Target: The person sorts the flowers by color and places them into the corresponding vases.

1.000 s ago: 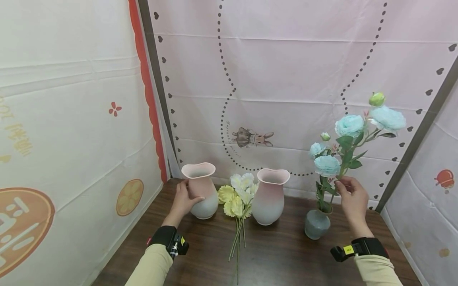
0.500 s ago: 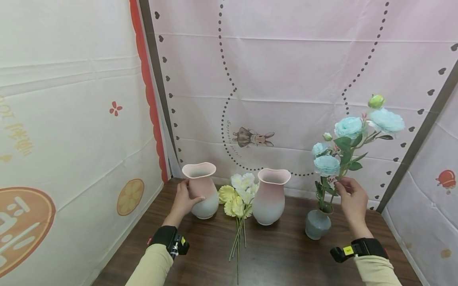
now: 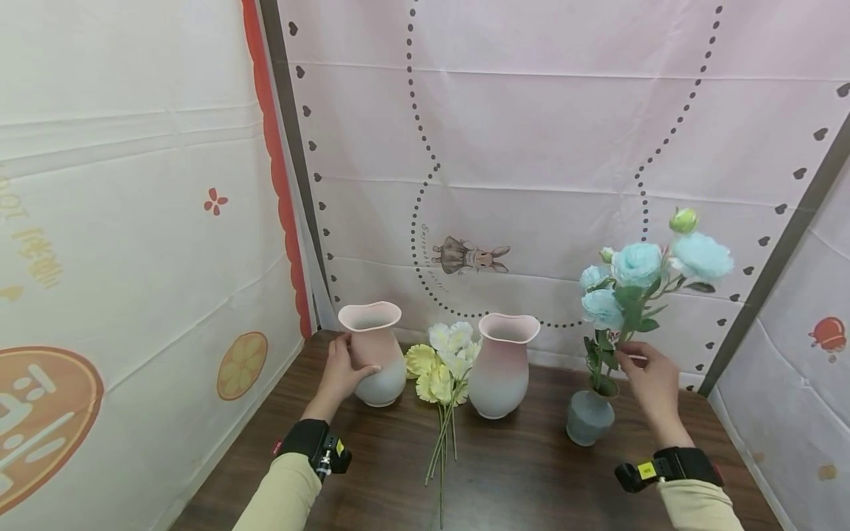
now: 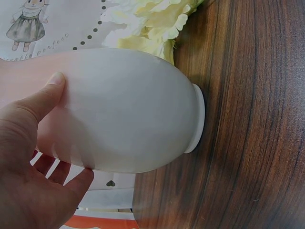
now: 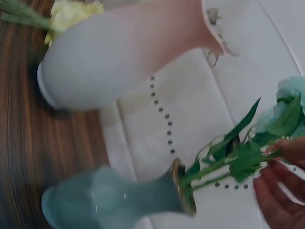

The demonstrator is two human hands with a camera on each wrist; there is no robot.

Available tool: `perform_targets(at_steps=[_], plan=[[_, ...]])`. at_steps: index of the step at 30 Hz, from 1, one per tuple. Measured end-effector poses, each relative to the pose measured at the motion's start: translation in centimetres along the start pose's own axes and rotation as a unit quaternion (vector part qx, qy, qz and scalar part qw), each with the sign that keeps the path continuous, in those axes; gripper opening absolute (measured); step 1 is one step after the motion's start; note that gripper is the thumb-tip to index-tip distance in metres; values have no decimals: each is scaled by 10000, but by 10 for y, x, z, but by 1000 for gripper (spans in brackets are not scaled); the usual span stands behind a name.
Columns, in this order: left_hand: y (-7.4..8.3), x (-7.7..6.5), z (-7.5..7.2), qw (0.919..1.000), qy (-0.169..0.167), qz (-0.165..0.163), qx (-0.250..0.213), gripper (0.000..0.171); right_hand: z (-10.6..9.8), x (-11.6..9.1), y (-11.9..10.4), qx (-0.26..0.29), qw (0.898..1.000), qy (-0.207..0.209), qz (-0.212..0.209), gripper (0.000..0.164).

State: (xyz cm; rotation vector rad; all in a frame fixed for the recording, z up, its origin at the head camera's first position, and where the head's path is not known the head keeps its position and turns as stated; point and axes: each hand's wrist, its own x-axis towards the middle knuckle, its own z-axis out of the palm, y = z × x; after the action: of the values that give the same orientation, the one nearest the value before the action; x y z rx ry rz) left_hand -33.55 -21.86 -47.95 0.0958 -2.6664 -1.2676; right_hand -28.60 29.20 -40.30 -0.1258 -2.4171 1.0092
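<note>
With thumb and fingers on either side, my left hand [image 3: 340, 377] grips the upright left pink-and-white vase [image 3: 385, 372], whose base stands on the table. My right hand [image 3: 654, 383] pinches the green stem of a blue artificial flower [image 3: 637, 264] above the small teal vase [image 3: 589, 419]. In the right wrist view, two stems [image 5: 207, 171] stand inside the vase's brown rim, and leaves partly cover the fingertips. A second pink-and-white vase [image 3: 499, 380] stands between the hands. Beside it lie yellow flowers [image 3: 434, 382] and white flowers [image 3: 457, 346], their stems pointing toward me.
The dark wooden table [image 3: 518, 479] is walled by a pink printed cloth [image 3: 544, 147] at the back and pale cloths on both sides. Both larger vases stand near the back edge.
My right hand has lowered the taller blue flower stem, so its blooms sit lower and slightly farther left, deeper in the teal vase. The left hand has stayed on its vase.
</note>
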Motion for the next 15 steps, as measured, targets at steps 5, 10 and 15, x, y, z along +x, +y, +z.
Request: perform_targets(at_steps=[5, 10, 15], plan=[[-1, -1, 1, 10000, 27, 83, 3, 94, -3, -7, 14, -802, 9946, -615, -244, 28], [-2, -1, 1, 9999, 38, 136, 18, 94, -4, -13, 26, -969, 9907, -922, -257, 36], [-2, -1, 0, 9999, 25, 119, 12, 94, -3, -16, 31, -934, 9876, -1257, 93, 44]])
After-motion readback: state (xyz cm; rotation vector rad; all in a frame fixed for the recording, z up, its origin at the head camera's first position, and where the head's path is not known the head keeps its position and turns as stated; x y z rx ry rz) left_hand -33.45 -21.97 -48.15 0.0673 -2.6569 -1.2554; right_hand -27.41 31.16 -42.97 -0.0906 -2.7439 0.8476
